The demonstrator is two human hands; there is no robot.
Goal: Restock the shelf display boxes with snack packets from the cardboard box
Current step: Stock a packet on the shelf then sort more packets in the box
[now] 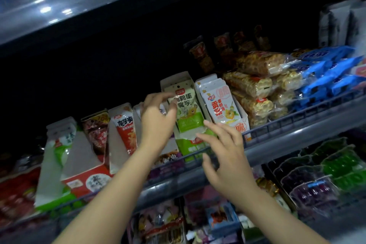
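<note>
Left hand (156,119) curls its fingers over the top left edge of the green packet (187,113), which stands in its display box (179,85) on the shelf rail (277,125). Right hand (225,156) is open, fingers spread, at the box's near front; contact unclear. Packet reads "鹌鹑蛋"; the right neighbour packet (220,105) reads "贡菜".

Left hand (156,119) hides the purple display box (168,156); blue packets (324,69) blurred at right edge

a dim shop aisle with a grey metal shelf unit (297,130) edged by a low blue wire rail (309,113). above it, a glossy grey upper shelf (59,12) reflects bright spots of ceiling light, and the recess behind is black.
</note>
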